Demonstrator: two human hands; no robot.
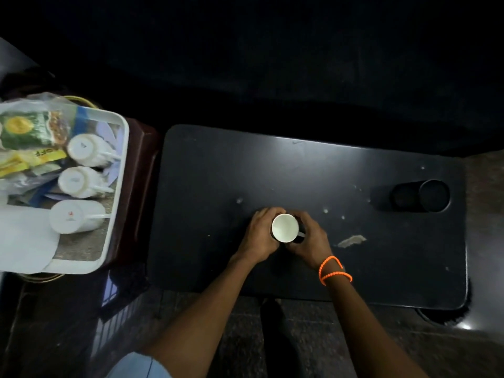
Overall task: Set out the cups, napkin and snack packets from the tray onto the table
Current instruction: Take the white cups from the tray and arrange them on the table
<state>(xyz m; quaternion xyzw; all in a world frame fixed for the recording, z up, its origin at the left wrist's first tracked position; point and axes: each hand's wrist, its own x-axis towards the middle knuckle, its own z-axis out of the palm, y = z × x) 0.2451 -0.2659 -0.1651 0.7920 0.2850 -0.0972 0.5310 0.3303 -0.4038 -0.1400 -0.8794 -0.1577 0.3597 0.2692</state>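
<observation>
A cup [285,228], white inside and dark outside, stands upright near the middle of the black table [300,173]. My left hand [260,236] wraps its left side and my right hand [311,240] wraps its right side by the handle. On the white tray [120,170] at the left, three white cups [81,151] [75,181] [69,216] lie upside down in a column. Snack packets [27,132] in green and yellow lie at the tray's far left. A white napkin [24,238] covers the tray's near corner.
The tray rests on a dark red-brown stand [141,170] just left of the table. A dark cup-holder recess [420,196] sits at the table's right end. A torn scrap [351,240] and pale spots mark the tabletop right of my hands.
</observation>
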